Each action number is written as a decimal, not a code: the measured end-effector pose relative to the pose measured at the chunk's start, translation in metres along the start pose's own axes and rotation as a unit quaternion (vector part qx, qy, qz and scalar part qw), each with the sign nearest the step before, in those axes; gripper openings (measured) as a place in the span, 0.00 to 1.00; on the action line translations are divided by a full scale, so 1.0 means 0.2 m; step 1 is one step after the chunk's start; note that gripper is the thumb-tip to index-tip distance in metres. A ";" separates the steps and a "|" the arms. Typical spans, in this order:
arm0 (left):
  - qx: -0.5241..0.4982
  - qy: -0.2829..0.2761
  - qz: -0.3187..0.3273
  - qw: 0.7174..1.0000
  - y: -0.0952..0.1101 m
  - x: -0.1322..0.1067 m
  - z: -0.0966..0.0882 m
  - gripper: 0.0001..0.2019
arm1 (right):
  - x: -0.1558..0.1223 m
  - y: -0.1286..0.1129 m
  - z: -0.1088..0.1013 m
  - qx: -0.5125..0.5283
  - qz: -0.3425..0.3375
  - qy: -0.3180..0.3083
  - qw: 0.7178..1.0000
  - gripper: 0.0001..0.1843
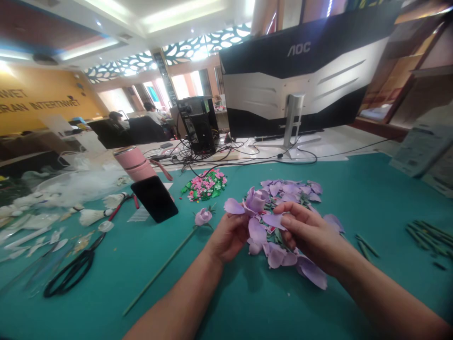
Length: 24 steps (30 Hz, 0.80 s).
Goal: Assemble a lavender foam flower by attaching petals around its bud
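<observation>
My left hand (231,234) is closed around the base of a lilac artificial flower (255,202), whose petals spread outward above my fingers. Between the thumb and fingers of my right hand (306,231) a loose lilac petal (274,220) is pinched, its tip close to the flower. Beneath and behind both hands lies a pile of lilac petals (288,191) with some green pieces among them. To the left, a lilac rosebud on a long green stem (166,265) rests on the mat. The base of the held flower is hidden by my fingers.
A green mat (247,311) covers the table. Black-handled scissors (72,274), a propped phone (155,199), a pink bottle (134,164) and shuttlecocks (94,217) stand or lie left. Pink and green pieces (207,184) are heaped behind. Green stems (430,234) lie right; a monitor (297,85) stands at the back.
</observation>
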<state>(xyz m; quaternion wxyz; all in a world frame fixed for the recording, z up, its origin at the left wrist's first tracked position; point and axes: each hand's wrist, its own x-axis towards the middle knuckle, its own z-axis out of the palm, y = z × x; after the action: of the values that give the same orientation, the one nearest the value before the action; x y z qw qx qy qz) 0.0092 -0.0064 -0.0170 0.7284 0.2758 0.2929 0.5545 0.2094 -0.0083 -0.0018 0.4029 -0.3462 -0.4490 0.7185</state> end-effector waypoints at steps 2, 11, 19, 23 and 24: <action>-0.002 -0.001 0.000 1.000 0.00 0.00 0.00 0.18 | 0.00 -0.01 0.01 -0.002 0.003 0.002 1.000 0.17; 0.019 -0.024 -0.004 1.000 0.00 0.00 0.02 0.18 | 0.00 -0.01 0.01 0.008 0.002 0.008 1.000 0.16; 0.034 -0.026 -0.016 0.999 0.01 -0.01 0.01 0.19 | 0.00 -0.01 0.02 0.002 0.004 0.011 1.000 0.17; 0.040 -0.027 -0.010 0.999 0.00 -0.01 0.01 0.20 | 0.00 -0.01 0.02 0.000 0.007 0.012 1.000 0.16; 0.044 -0.028 -0.006 0.999 0.00 -0.01 0.01 0.20 | 0.00 -0.02 0.02 -0.001 0.006 0.012 1.000 0.16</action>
<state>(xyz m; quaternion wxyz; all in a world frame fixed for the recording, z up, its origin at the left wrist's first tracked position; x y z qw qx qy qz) 0.0098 -0.0083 -0.0148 0.7272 0.3210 0.2980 0.5286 0.2068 -0.0088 0.0028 0.4034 -0.3577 -0.4429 0.7164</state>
